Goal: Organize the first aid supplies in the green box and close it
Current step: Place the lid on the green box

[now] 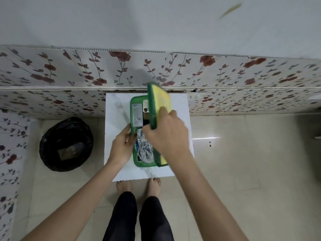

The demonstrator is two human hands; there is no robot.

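Note:
A green box [132,108] stands open on a small white marble-patterned table [118,119]. Inside it lie a white carton with print [137,115], a small white round item [145,108] and crinkled silver foil packs [145,148]. The green and yellow lid [159,100] is tilted up on edge along the box's right side. My right hand [166,133] grips the lid near its middle. On the box's left rim my left hand [122,146] holds the wall. The right part of the box's inside is hidden by the lid and my right hand.
A black bin [66,143] lined with a dark bag stands on the tiled floor left of the table. A wall with floral paper [69,73] rises right behind the table. My bare feet [139,186] stand at the table's near edge.

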